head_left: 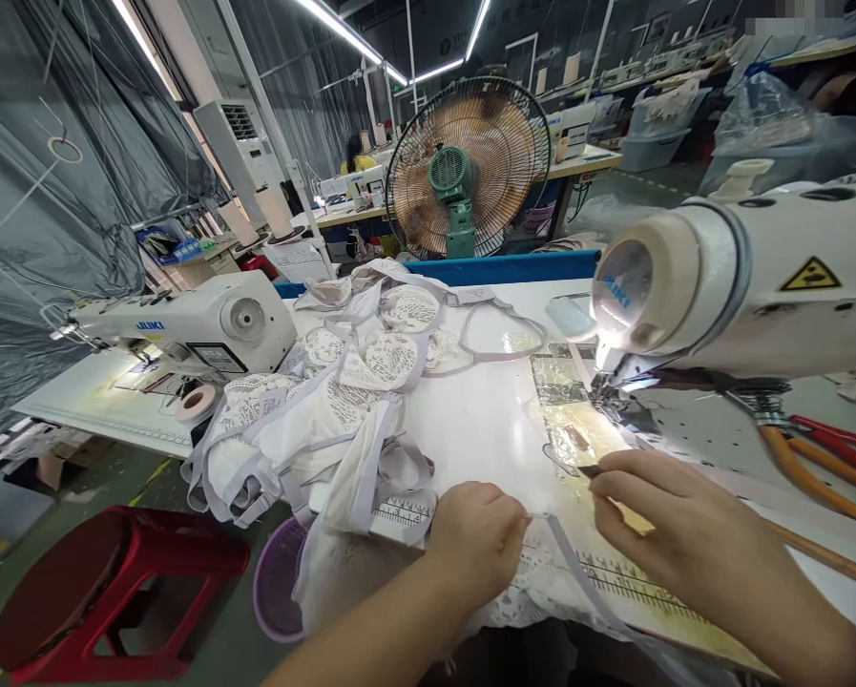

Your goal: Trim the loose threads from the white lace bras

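My left hand [479, 539] is closed at the table's front edge, gripping a white lace bra [542, 582] by its grey-edged band. The lace hangs down over the edge below my fingers, and a pale strap runs from there toward the right. My right hand [675, 534] is pinched around a small dark pointed thing [591, 469], mostly hidden by the fingers. A thin loop [560, 458] lies on the table just left of those fingertips. Behind them stands the lit head of a sewing machine [614, 382], apart from both hands.
A pile of white lace bras [370, 372] covers the table's left part. Orange-handled scissors [821, 477] and a wooden stick [828, 553] lie right. A second sewing machine [184, 324], a fan [470, 162], a red stool [119, 582] and a purple basket [274, 582] stand around.
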The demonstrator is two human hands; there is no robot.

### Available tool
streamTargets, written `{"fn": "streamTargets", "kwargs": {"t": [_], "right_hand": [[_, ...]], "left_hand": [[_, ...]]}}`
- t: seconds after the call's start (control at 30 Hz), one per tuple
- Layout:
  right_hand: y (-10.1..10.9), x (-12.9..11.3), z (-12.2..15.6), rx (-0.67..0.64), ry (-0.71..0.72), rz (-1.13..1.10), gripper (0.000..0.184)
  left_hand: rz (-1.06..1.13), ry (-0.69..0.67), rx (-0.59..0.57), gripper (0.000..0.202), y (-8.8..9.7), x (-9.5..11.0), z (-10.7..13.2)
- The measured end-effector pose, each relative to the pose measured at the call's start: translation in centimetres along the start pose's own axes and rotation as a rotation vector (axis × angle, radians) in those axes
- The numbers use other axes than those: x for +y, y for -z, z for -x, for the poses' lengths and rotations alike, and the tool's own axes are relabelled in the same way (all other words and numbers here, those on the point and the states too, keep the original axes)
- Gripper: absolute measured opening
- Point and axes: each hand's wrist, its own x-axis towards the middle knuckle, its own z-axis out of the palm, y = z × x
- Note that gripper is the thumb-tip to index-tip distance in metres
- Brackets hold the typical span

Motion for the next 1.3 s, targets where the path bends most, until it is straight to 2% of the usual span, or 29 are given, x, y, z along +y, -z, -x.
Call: {"fn": "streamTargets", "kwargs": {"t": [0.1,0.27,0.37,0.47,0.57,0.77,0.97,1.13,1.2,1.3], "right_hand": [[0.1,0.2,0.1,-0.056,-0.023,-0.035,0.016],[-0.7,-1.2,-0.5,-0.185,0.094,-0.139,0.025],[-0.9,-2.0,-1.1,-0.247,0.131,-0.091,0.029],[-1.0,-2.2,-1.3,-0.302,0.175,-0.045,0.026],[-1.1,-2.3,-1.3,-0.309,0.216,-0.015,0.023],[-1.5,-2.9,-1.5,-0.211,0.300,0.065,0.026],[-1.1,-2.8,-1.5,-0.161,0.218,0.058,0.027],[-0.5,-1.8,-0.9,-0.094,0.035,0.049,0.025],[-0.5,-1.4,-0.5,-0.121,-0.032,0.004,0.025],[-0.8,-1.2,0.1,-0.227,-0.109,-0.099,0.020]], "left_hand": [[-0.021,-0.023,0.020,0.020,0.0,0.1,0.0],[-0.072,-0.052,0.047,0.019,0.0,0.2,0.1],[-0.094,-0.064,0.043,0.022,-0.1,0.2,0.2],[-0.088,-0.054,0.065,0.024,-0.1,0.3,0.1],[-0.082,-0.047,0.082,0.026,-0.1,0.4,0.0],[-0.100,-0.043,0.064,0.027,-0.2,0.3,0.1],[-0.090,-0.031,0.016,0.021,-0.2,0.2,0.2],[-0.046,0.014,-0.044,0.016,0.1,0.2,0.1],[-0.026,0.049,-0.083,0.016,0.2,0.2,0.0],[0.033,0.110,-0.115,0.015,0.4,0.3,-0.3]]}}
